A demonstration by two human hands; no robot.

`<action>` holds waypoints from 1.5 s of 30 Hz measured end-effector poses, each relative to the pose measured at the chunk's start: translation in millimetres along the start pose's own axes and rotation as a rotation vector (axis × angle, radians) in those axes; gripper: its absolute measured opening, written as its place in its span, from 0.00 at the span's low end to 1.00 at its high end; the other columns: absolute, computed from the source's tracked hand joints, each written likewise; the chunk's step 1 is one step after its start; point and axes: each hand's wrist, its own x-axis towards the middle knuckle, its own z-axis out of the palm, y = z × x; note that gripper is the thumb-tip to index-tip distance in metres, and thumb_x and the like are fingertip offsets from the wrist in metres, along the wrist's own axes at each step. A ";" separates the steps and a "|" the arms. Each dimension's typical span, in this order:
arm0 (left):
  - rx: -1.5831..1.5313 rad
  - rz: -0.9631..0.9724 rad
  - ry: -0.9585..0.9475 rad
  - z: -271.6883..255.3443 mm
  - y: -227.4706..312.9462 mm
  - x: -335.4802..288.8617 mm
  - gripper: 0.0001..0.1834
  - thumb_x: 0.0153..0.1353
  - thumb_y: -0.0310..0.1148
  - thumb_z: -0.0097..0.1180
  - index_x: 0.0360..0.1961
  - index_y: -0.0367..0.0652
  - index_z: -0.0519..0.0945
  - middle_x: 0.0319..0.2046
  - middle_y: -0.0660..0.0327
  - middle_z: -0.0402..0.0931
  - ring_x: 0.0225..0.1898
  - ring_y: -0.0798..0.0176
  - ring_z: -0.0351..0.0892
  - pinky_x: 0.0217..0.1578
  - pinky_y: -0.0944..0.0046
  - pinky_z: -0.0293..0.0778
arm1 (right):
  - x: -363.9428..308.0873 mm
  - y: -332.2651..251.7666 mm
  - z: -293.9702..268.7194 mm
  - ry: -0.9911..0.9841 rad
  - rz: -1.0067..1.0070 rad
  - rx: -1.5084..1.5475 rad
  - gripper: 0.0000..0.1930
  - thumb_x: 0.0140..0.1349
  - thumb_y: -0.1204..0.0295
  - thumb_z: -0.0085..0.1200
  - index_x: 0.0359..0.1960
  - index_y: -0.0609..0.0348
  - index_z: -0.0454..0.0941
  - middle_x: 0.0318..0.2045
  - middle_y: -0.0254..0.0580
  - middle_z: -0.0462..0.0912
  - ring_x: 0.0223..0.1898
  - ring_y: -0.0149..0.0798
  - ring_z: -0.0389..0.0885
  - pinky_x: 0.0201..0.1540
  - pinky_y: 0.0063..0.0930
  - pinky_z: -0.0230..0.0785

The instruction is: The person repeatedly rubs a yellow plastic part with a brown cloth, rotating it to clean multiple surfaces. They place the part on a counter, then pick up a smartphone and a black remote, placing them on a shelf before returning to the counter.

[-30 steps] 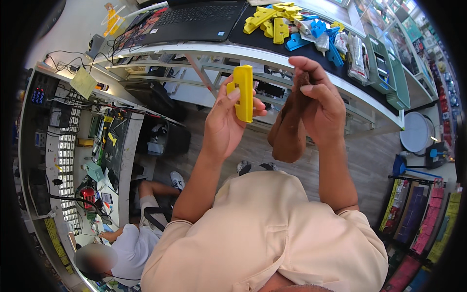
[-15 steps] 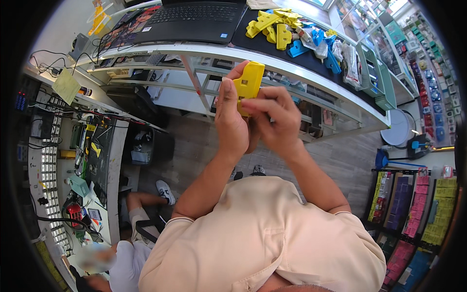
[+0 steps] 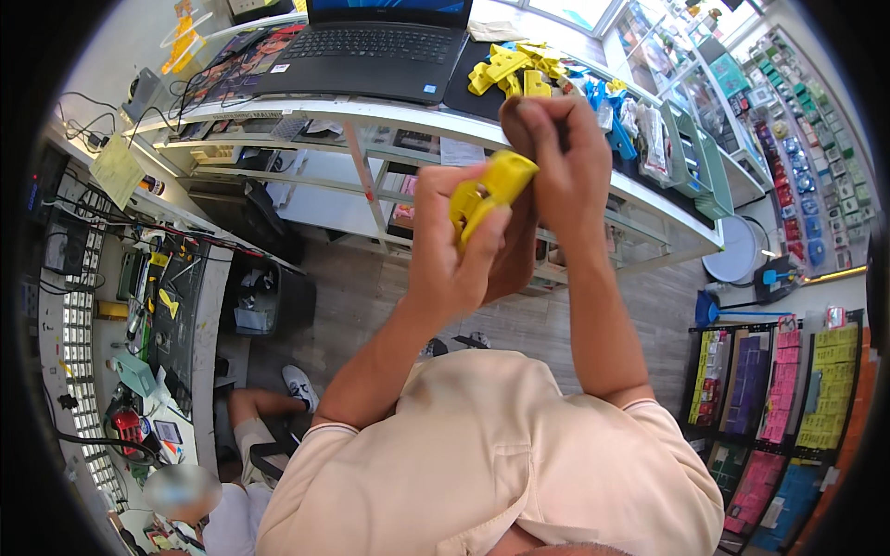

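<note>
My left hand (image 3: 443,246) is closed round a yellow plastic clip-like piece (image 3: 508,178) with a cut-out in its side, held tilted in front of my chest. The piece's upper end sticks out past my fingers and thumb. Just right of it and higher, my right hand (image 3: 573,162) is raised, apart from the yellow piece, with its fingers curled together. Whether anything small is in those fingers is hidden. Beyond the right hand, on the counter's dark mat, lies a pile of similar yellow pieces (image 3: 505,67), with blue pieces (image 3: 622,141) beside it.
An open laptop (image 3: 366,60) stands on the glass-fronted counter (image 3: 649,215). Green baskets (image 3: 712,195) and clear bags (image 3: 654,139) are at its right end. A cluttered workbench (image 3: 190,324) is on the left, near a black bin (image 3: 278,301) and a seated person (image 3: 232,505).
My right hand has left the yellow piece and moved up and right, toward the counter. The left hand has tilted the piece over to the right. The view has shifted slightly.
</note>
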 end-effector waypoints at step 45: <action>-0.549 -0.447 0.347 -1.0 13.5 28.6 0.25 0.80 0.51 0.43 0.63 0.44 0.73 0.40 0.65 0.76 0.29 0.75 0.73 0.28 0.74 0.70 | -61.1 -32.8 8.5 -0.109 -0.302 0.002 0.06 0.64 0.75 0.65 0.42 0.61 0.85 0.36 0.45 0.85 0.38 0.40 0.82 0.43 0.30 0.74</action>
